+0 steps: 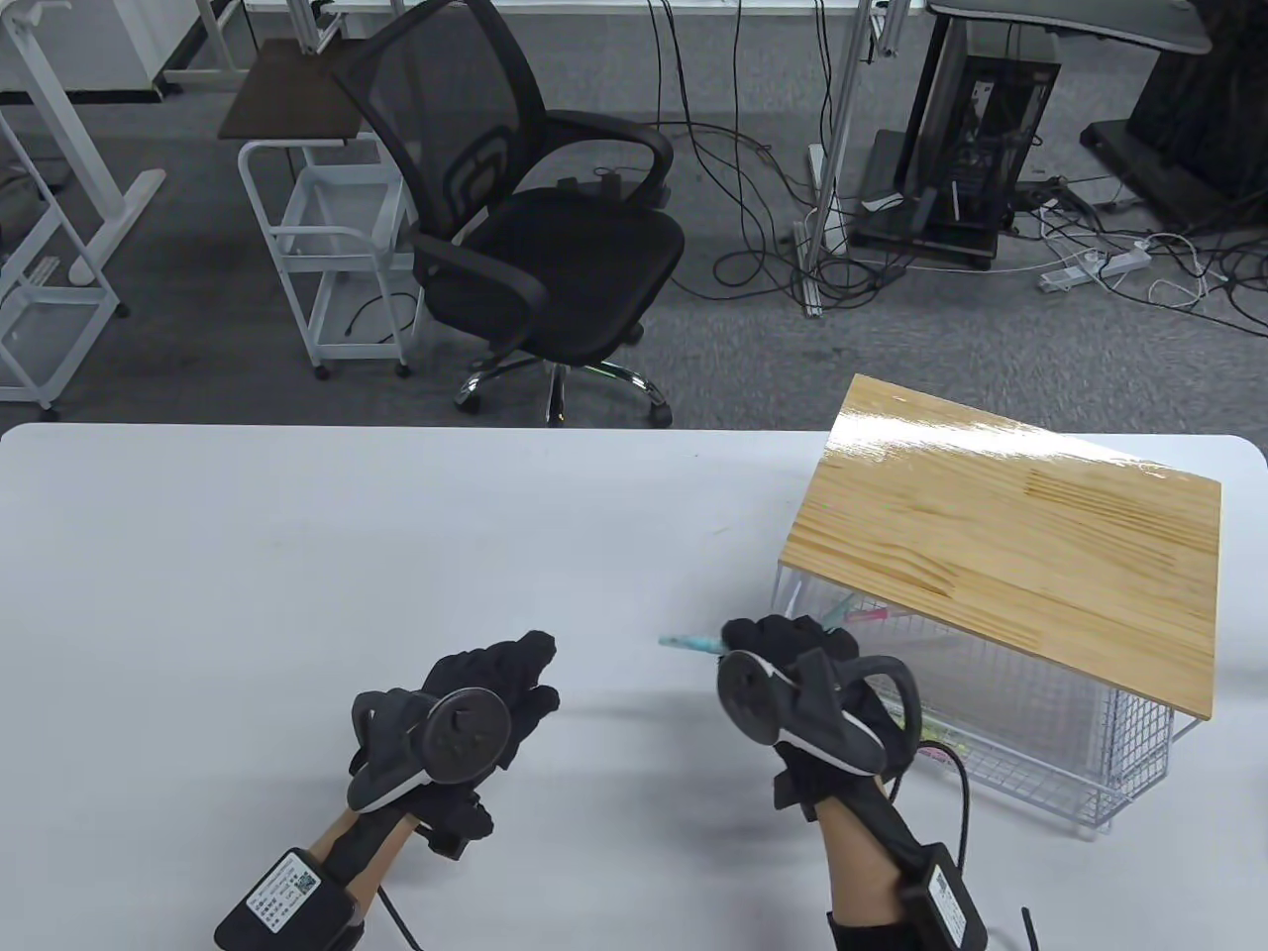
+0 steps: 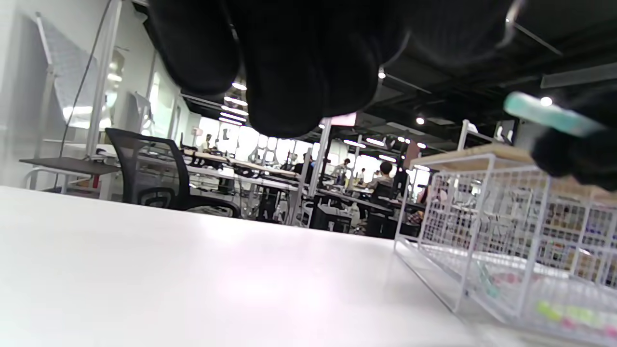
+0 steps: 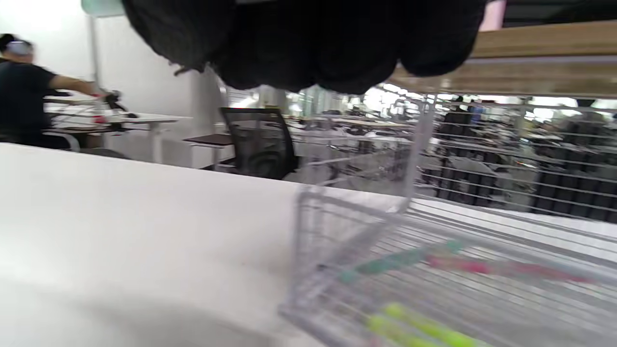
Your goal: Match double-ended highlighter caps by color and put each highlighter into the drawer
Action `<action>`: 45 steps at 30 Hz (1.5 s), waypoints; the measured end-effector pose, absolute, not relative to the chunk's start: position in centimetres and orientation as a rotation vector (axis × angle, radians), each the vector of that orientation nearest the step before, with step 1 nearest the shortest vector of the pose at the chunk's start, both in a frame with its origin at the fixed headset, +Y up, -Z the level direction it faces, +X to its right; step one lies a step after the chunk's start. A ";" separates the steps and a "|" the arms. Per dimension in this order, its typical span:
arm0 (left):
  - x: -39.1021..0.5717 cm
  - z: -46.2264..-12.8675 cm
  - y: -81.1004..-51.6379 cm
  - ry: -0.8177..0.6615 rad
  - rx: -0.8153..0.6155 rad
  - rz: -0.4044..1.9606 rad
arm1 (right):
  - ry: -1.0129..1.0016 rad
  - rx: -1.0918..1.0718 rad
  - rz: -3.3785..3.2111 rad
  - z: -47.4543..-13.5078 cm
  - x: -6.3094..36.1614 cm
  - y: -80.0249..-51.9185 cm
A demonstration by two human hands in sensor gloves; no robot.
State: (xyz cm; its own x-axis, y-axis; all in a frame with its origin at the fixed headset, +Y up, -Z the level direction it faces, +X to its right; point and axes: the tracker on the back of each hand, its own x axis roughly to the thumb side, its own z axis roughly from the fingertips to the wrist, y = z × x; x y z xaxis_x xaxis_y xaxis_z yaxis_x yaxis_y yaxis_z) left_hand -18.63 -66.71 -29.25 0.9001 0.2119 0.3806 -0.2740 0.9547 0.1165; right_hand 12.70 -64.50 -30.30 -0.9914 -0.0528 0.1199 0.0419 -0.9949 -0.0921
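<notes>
Teal plastic shows at the tip of the highlighter that the right hand carries, its fingers curled round the barrel so that only one capped end pokes out to the left. The hand sits just beside the open front of the wire drawer, which suggests the pen is capped and on its way in. A grip near the far end would leave the barrel free to slide in lengthwise among the others.

The drawer stands under a wooden top, so the only way in is through the pulled-out front; that is likely why the hand comes at it low and from the side. Inside it, in the right wrist view, lie a green highlighter nearest the front rim, a teal one and a pink one further back, all lengthwise on the wire floor.

The left hand hovers over the white worktop, well apart from the drawer, its fingers loosely bent and holding nothing. No loose caps or pens show on the worktop, so this may well be the last one.
</notes>
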 end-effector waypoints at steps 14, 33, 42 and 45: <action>-20.4 -30.7 -67.0 -0.299 0.137 0.281 | 0.003 0.244 -3.082 -30.8 19.8 -65.7; -20.3 -30.8 -67.2 -0.298 0.105 0.257 | -0.147 0.242 -3.076 -31.7 19.7 -67.9; -21.0 -31.1 -66.6 -0.264 0.105 0.277 | -0.305 0.298 -2.987 -31.5 19.9 -69.2; -21.4 -31.3 -66.6 -0.246 0.103 0.295 | -0.351 0.355 -2.941 -31.4 20.6 -70.2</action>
